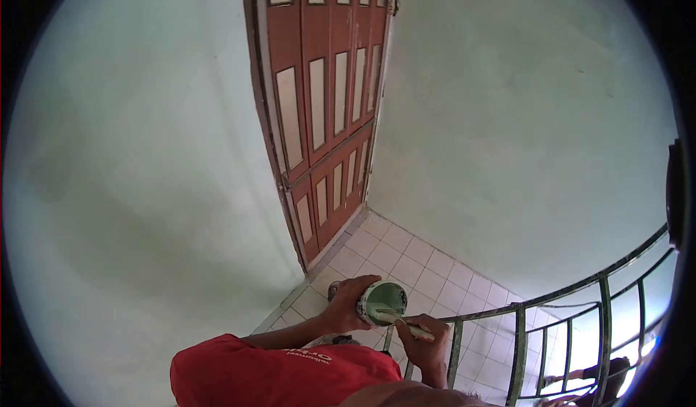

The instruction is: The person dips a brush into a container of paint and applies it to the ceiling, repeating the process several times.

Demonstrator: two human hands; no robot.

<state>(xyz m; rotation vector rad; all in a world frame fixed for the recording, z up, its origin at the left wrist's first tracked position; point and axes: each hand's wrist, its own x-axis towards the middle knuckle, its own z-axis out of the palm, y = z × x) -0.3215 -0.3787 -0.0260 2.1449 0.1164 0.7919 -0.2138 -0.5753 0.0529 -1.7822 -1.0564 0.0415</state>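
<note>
My left hand point(349, 304) is wrapped around the side of a small paint can point(368, 307), which is tilted so its mouth shows. Pale green paint point(391, 296) coats the inside of the can. In my right hand point(426, 340) is a paintbrush point(415, 330), gripped by its light handle. The brush's head reaches into the can, over or in the paint; the bristle tips are hard to make out. Both hands are close together in front of my red shirt point(290, 374).
A dark metal railing point(520, 349) curves along the right, close to my right hand. Ahead stands a brown panelled door point(326, 102) between a left wall point(145, 153) and a right wall point(522, 117), both pale green. White floor tiles point(413, 255) lie below. Another person point(612, 378) is at lower right.
</note>
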